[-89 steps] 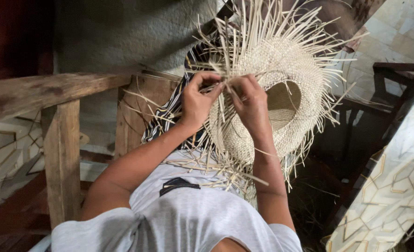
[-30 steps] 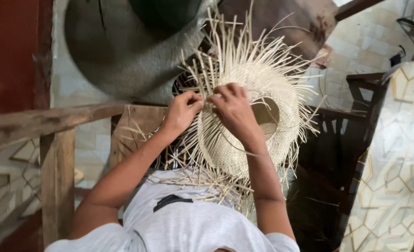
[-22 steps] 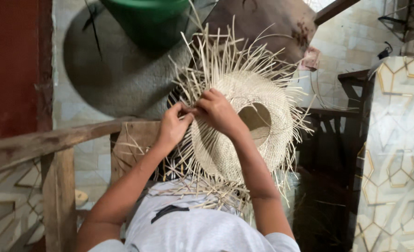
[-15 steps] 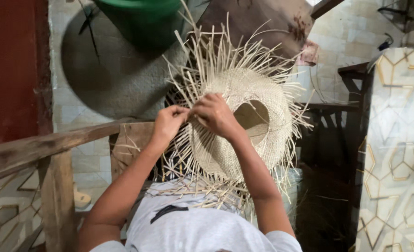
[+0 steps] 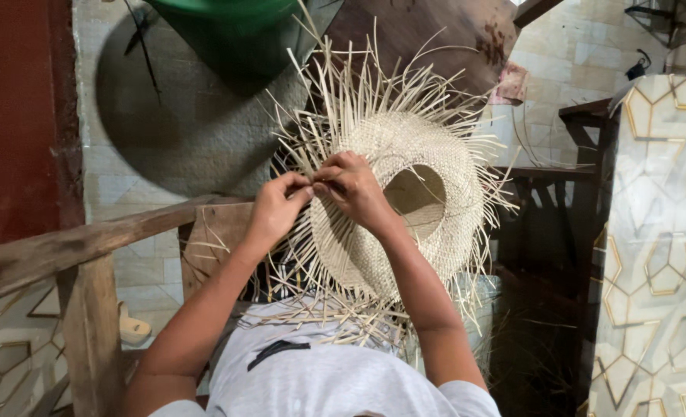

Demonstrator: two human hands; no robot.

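Note:
A half-woven straw hat (image 5: 416, 147) with a round crown opening rests above my lap, loose pale straw strands (image 5: 335, 85) sticking out all around its brim. My left hand (image 5: 276, 207) pinches strands at the brim's left edge. My right hand (image 5: 352, 185) meets it there, fingertips closed on the same strands. Both forearms reach up from my grey shirt (image 5: 320, 378).
A rough wooden rail (image 5: 73, 247) and post (image 5: 88, 332) run along the left. A grey round mat (image 5: 181, 131) and a green tub (image 5: 227, 23) lie on the tiled floor beyond. A dark wooden bench (image 5: 559, 185) and a patterned panel (image 5: 660, 232) stand right.
The view has drifted, so hat and hands sit further left and lower in frame. My hands have stayed together on the brim's left edge, working the strands.

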